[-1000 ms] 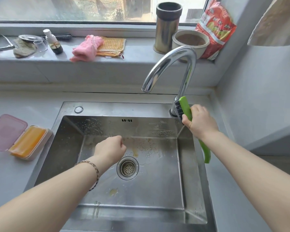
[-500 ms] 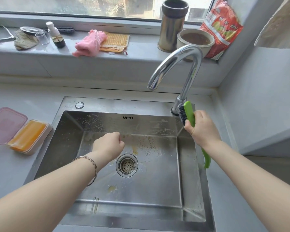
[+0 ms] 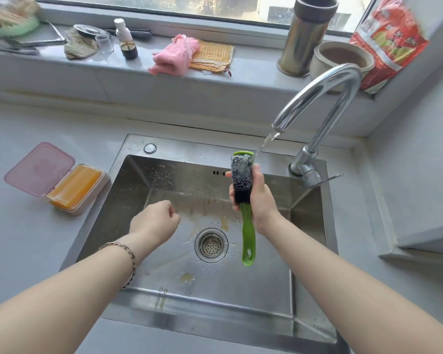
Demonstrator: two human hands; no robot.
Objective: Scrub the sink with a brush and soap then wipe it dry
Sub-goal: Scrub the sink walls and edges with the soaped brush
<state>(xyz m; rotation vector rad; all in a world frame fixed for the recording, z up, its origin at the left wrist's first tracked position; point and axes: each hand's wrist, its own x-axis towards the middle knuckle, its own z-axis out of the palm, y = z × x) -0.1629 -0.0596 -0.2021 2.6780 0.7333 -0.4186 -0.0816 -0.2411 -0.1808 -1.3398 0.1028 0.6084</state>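
One brush [image 3: 242,185]: green handle, black bristles facing up; held above the sink [image 3: 184,146], long axis near-to-far, head pointing away with its tip at the stream from the tap [image 3: 339,108], loop end toward the person.
Two hands: right hand [image 3: 260,200] wrapped round the brush at the bristles; left hand [image 3: 154,223] curled in, holding nothing, over the basin left of the drain strainer [image 3: 211,245].
One sink: stainless steel, droplets and yellowish smears on its floor.
One tap: curved chrome, water running.
One soap box [image 3: 82,210]: pink lid open, orange soap bar [image 3: 74,185] inside, on the grey worktop [image 3: 36,238] left of the sink.
Windowsill [image 3: 253,70]: one pink cloth [image 3: 175,56], one yellow cloth [image 3: 212,56], one small bottle [image 3: 125,39].
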